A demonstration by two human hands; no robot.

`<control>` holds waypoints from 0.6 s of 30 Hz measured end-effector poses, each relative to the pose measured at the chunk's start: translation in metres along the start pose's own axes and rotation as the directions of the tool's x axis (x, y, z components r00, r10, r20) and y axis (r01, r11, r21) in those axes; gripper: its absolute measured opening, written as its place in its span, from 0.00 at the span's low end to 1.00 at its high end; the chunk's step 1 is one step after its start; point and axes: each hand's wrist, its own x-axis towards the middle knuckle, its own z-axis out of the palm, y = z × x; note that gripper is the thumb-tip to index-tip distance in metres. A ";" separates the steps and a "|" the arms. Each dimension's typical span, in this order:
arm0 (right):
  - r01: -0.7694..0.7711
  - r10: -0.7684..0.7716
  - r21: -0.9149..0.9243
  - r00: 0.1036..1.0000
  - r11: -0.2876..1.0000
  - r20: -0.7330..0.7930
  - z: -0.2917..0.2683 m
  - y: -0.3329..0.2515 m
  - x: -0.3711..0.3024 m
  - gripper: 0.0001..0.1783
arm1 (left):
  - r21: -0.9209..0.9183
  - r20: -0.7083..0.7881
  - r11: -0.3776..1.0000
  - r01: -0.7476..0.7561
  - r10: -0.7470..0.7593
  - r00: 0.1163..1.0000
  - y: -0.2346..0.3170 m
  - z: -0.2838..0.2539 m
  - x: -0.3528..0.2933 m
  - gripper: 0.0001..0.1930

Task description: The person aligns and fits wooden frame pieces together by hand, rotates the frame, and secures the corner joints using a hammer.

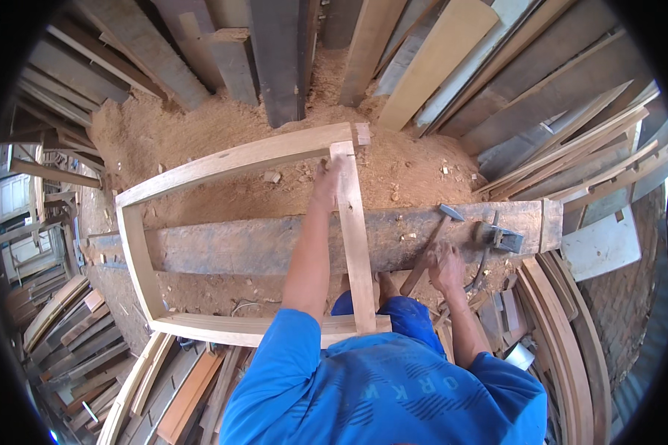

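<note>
A pale wooden frame (358, 245) of joined rails lies across the plank bench and my lap. At its far right corner my left hand (328, 182) is closed on the crosspiece, the forearm reaching over the frame's inside. Right of the frame, a hammer (417, 274) slants over the bench, its metal head at the far end and its wooden handle toward me. My right hand (447, 268) is curled at the handle's middle, fingertips against it; the full grip is partly hidden. A metal hand plane (501, 237) stands on the bench to the right of that hand.
The long worn plank bench (223, 247) runs left to right. Wood shavings (223, 133) cover the ground beyond it. Boards (438, 63) lean along the far side. Stacked strips (560, 334) lie at the near right, and more timber (189, 397) at the near left.
</note>
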 end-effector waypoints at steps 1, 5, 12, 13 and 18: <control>0.012 -0.012 0.006 1.000 1.000 -0.004 -0.008 -0.009 0.009 0.30 | 0.089 0.045 0.996 0.011 -0.015 0.999 0.002 0.001 -0.021 0.40; 0.159 -0.166 0.109 0.985 0.981 0.056 -0.024 -0.057 0.041 0.35 | 0.667 0.132 0.739 -0.089 0.000 0.991 -0.018 -0.025 -0.115 0.44; 0.269 -0.266 0.039 0.904 0.962 0.334 -0.025 -0.197 0.038 0.51 | 0.782 0.492 0.582 -0.222 -0.359 0.793 -0.064 -0.117 -0.308 0.46; 0.290 -0.286 0.039 0.898 0.956 0.335 -0.010 -0.199 0.034 0.51 | 0.782 0.480 0.585 -0.215 -0.346 0.806 -0.046 -0.108 -0.322 0.46; 0.315 -0.336 0.169 0.935 0.934 0.116 0.053 -0.193 0.027 0.57 | 0.932 0.356 0.194 -0.305 -0.638 0.683 -0.059 -0.094 -0.330 0.40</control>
